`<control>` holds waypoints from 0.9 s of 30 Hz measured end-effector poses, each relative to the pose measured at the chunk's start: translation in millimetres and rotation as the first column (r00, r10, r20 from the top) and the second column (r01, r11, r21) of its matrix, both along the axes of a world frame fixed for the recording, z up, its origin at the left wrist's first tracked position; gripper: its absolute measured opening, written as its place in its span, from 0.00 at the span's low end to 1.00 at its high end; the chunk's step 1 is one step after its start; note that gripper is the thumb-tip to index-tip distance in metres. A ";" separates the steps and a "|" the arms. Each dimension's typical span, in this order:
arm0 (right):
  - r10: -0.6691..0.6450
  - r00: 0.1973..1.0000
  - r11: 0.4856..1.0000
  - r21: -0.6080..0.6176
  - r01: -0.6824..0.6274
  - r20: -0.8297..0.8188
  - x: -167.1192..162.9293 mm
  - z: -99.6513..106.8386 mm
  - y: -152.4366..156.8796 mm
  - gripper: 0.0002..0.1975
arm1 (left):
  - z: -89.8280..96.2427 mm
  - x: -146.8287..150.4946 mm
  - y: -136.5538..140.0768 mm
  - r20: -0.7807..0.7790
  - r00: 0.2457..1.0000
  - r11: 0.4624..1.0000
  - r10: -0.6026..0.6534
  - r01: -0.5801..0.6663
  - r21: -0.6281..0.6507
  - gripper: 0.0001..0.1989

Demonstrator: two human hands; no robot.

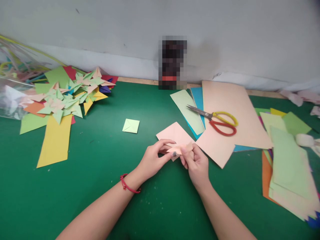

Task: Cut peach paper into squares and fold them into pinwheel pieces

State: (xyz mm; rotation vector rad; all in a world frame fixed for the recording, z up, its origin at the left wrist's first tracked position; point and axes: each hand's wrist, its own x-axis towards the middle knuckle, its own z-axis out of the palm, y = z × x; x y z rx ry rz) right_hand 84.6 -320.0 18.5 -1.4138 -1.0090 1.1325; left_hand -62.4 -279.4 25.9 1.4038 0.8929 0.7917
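Between my two hands is a small piece of folded peach paper (180,150), held just above the table. My left hand (161,154) pinches its left end between thumb and fingers. On the other side, my right hand (195,163) grips the right end, thumb on top. Under and behind the hands lies a flat peach paper square (176,132). A small folded green paper square (131,126) rests on the table to the left. Scissors (212,120) with one yellow and one red handle lie partly open on paper sheets at the right. My fingers hide parts of the folded piece.
Folded paper stars (60,100) and coloured sheets are heaped at the left, beside a clear plastic bag (15,100). A large peach sheet (225,100) lies behind the scissors. Green paper strips (290,163) and a white tape roll (304,140) are at the right. A wall bounds the green table (100,200).
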 end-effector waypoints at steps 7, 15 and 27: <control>0.004 1.000 1.000 0.002 -0.004 0.008 -0.6 2.0 -0.3 0.13 | -1.6 -1.7 1.2 -0.101 0.995 0.999 -0.029 0.032 0.025 0.09; 0.012 0.997 1.000 0.009 -0.013 0.081 -1.1 3.8 0.1 0.13 | -2.2 -1.3 0.3 -0.063 0.996 0.998 -0.070 0.069 -0.008 0.08; -0.007 0.989 0.999 0.036 0.001 0.150 -0.7 -1.3 -2.6 0.13 | -2.1 -2.8 2.5 -0.124 0.987 0.995 -0.099 0.098 -0.016 0.12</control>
